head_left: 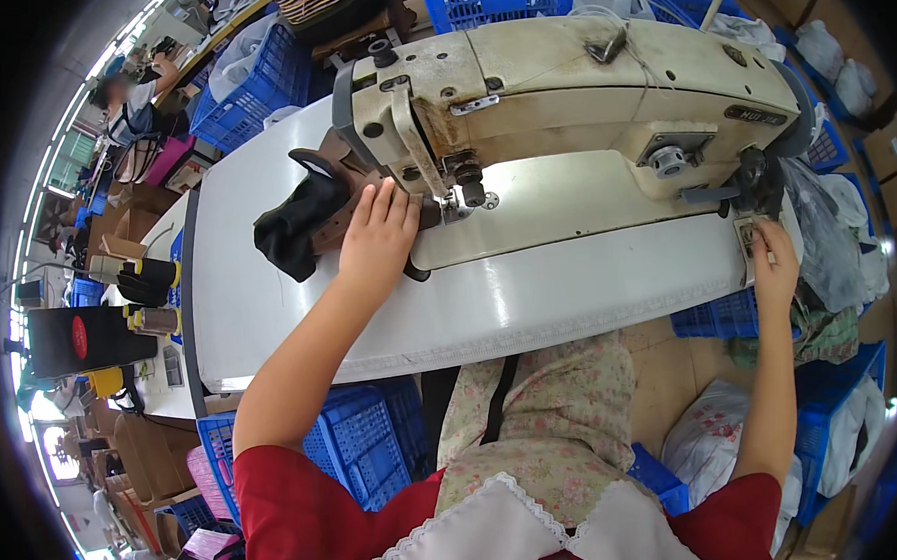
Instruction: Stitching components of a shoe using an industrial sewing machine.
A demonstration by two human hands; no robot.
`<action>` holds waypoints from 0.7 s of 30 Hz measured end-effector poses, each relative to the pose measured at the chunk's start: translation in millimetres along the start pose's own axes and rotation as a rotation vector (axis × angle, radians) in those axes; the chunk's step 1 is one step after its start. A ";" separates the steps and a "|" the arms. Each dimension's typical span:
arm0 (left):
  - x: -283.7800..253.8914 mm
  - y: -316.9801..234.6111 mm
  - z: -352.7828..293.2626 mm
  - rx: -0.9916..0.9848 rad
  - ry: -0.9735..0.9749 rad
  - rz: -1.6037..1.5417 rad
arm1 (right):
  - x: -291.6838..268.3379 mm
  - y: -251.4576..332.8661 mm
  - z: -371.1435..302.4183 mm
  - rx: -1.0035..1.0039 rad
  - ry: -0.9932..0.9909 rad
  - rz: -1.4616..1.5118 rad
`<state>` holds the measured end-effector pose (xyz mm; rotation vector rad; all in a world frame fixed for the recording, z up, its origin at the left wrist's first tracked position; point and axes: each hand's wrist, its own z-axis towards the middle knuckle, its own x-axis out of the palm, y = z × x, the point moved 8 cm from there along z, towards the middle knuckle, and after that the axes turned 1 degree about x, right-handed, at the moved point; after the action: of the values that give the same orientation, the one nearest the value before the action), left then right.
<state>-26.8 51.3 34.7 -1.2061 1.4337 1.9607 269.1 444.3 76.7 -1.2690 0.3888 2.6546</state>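
My left hand (pixel 378 233) lies with its fingers stretched flat over a brown leather-like piece (pixel 331 228), just left of the needle area of a cream sewing machine (pixel 552 120). Bunched black fabric (pixel 304 221) is joined to or lies on that brown piece; which one, I cannot tell. At the table's right end, my right hand (pixel 774 264) has its fingers closed at a small metal fitting (pixel 747 239) below the machine's handwheel side. What those fingers grip is hidden. The presser foot (pixel 454 212) sits right beside the brown piece.
The white sewing table (pixel 529 286) curves across in front of me. Blue crates (pixel 361 449) stand under its left end, with plastic bags (pixel 832 233) at the right. Thread cones (pixel 155 321) stand on a neighbouring table. Another person (pixel 131 104) sits at the far left.
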 end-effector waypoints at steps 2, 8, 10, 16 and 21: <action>-2.2 -1.8 -4.0 -0.020 -0.058 0.058 | 18.7 -8.3 -21.7 0.739 -0.084 0.773; -0.7 -3.8 -5.2 -0.038 -0.139 0.038 | 83.8 178.4 -24.1 1.105 0.490 1.947; -0.3 -2.7 -5.3 -0.076 -0.147 0.010 | 89.7 242.4 -6.0 0.931 0.831 1.952; 6.9 -4.5 -6.6 -0.104 -0.104 -0.102 | 91.4 359.3 56.1 0.200 0.134 1.149; 12.2 -7.1 -5.5 -0.130 -0.063 -0.123 | 87.6 392.3 73.1 -0.020 -0.162 0.802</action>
<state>-25.8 47.1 20.2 -1.2456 1.1891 2.0137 56.6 97.5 114.5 -1.0298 1.0279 3.3708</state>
